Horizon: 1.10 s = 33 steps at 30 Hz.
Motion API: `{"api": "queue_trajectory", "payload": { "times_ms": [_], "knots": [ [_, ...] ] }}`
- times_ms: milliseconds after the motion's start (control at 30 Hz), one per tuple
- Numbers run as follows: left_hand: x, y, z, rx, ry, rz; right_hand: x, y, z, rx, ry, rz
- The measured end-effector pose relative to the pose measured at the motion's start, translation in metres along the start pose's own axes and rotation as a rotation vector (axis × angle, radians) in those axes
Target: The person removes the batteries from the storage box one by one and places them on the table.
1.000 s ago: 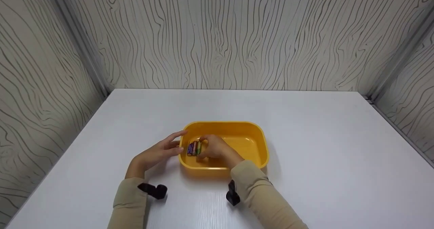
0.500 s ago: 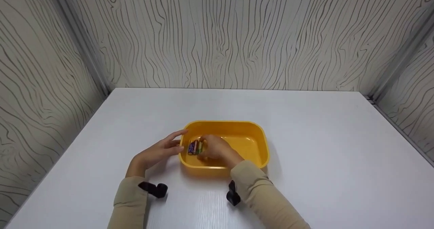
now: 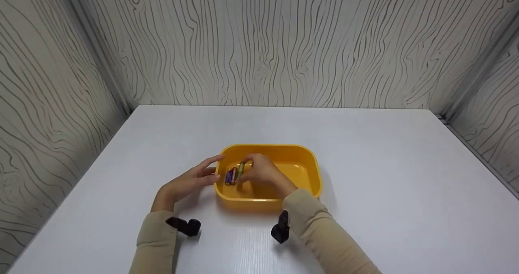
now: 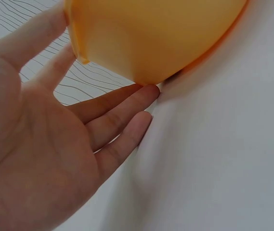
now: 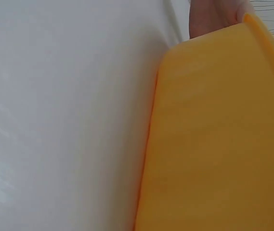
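A: What is closest to us?

B: Two tan sleeves. The left sleeve (image 3: 156,241) and the right sleeve (image 3: 324,229) come up from the bottom. A small black gadget (image 3: 185,226) is by the left wrist, and another black gadget (image 3: 280,227) is by the right one.

A: What is the left hand (image 3: 190,181) doing?

B: It isn't grabbing. Its fingers are spread out and mostly straight, and some of them touch the left end of the yellow tub (image 3: 298,172). Other fingertips are low down, near the tub's bottom edge.

A: And the right hand (image 3: 261,170)?

B: It's inside the tub, pinching a little green tube (image 3: 241,168) that looks like a battery. The tube is tipped a bit. I can't tell if it touches the bottom.

A: Is anything next to it?

B: Yes! A reddish tube (image 3: 234,176) and a purple tube (image 3: 228,178) lie side by side in the tub, just left of the green one.

A: What is the tub sitting on?

B: A white tabletop (image 3: 385,176). It goes on behind the tub, too.

A: What's farthest away?

B: A pale back wall (image 3: 259,43) with wavy dark lines, like wood.
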State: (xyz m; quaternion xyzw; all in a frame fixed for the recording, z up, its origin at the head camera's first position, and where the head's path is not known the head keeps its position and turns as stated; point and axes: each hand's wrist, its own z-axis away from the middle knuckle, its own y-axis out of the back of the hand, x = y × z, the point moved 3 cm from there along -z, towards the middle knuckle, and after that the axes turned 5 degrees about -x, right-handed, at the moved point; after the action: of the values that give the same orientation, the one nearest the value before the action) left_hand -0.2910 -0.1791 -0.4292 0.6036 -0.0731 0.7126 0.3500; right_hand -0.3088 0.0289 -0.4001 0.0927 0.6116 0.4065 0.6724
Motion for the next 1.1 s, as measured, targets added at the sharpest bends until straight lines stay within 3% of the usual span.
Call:
{"api": "queue_trajectory", "payload": {
  "times_ms": [467,1100],
  "knots": [
    [0.000,0.000,-0.001,0.014,0.034,-0.018,0.002,0.014,0.014,0.018,-0.003,-0.126],
    [0.000,0.000,-0.003,0.020,0.043,-0.007,-0.005,0.024,0.050,-0.068,0.147,-0.195]
  ]
}}
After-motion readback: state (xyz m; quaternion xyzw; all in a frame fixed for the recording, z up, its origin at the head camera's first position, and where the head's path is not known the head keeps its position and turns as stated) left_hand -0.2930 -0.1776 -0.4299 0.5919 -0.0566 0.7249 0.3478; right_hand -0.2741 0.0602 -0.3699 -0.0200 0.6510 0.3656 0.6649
